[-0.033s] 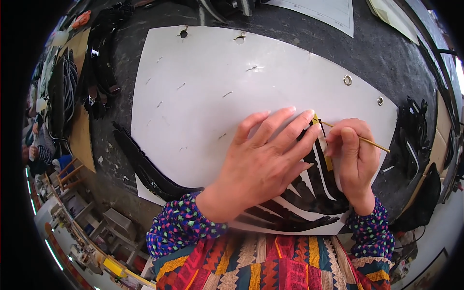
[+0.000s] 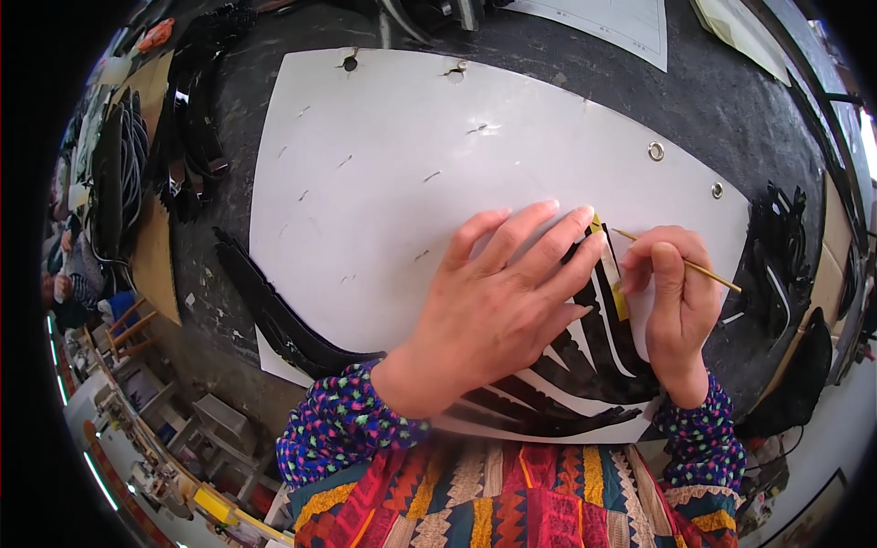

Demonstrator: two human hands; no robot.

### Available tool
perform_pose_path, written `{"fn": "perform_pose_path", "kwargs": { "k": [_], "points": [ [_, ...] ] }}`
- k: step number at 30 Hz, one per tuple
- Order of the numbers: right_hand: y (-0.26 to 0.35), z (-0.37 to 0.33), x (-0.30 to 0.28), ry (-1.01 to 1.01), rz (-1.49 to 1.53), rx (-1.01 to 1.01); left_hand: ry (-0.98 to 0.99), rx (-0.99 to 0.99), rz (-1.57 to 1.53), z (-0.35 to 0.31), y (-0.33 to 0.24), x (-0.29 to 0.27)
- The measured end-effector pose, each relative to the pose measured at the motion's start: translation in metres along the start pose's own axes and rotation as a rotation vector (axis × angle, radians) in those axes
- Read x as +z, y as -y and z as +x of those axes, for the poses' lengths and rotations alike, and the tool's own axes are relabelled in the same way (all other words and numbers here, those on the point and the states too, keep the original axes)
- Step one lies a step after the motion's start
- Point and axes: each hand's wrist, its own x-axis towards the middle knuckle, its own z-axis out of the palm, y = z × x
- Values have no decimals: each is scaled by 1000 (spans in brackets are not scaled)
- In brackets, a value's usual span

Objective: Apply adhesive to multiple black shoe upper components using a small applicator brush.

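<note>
My left hand [image 2: 512,283] lies flat with its fingers stretched out over a fan of black strips [image 2: 598,342] on a white board [image 2: 384,164]. Its fingertips rest at the upper end of a yellow ruler-like strip [image 2: 621,301], which lies along the rightmost black strip and is partly hidden by the fingers. To the right, my right hand [image 2: 676,292] pinches a thin gold-coloured pen [image 2: 708,272]. The pen slants, its tip just right of the black strip's upper end, slightly apart from it.
A bundle of black strips [image 2: 283,315] lies over the board's left edge. More black strips [image 2: 776,247] sit right of the board and others [image 2: 192,137] at the far left. A printed paper sheet [image 2: 603,27] lies at the back of the dark table [image 2: 228,310].
My right hand has shifted slightly right and down with the pen, drawing its tip away from the black strip's end. My left hand stays in place.
</note>
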Motion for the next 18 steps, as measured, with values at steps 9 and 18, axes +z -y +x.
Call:
{"fn": "perform_pose_path", "kwargs": {
  "k": [9,18],
  "points": [
    [11,-28,18,-85,-608,-162,-82,32,-107,-2,2,4],
    [18,-27,23,-140,-488,81,-95,53,-4,-23,-12,-19]
  ]
}}
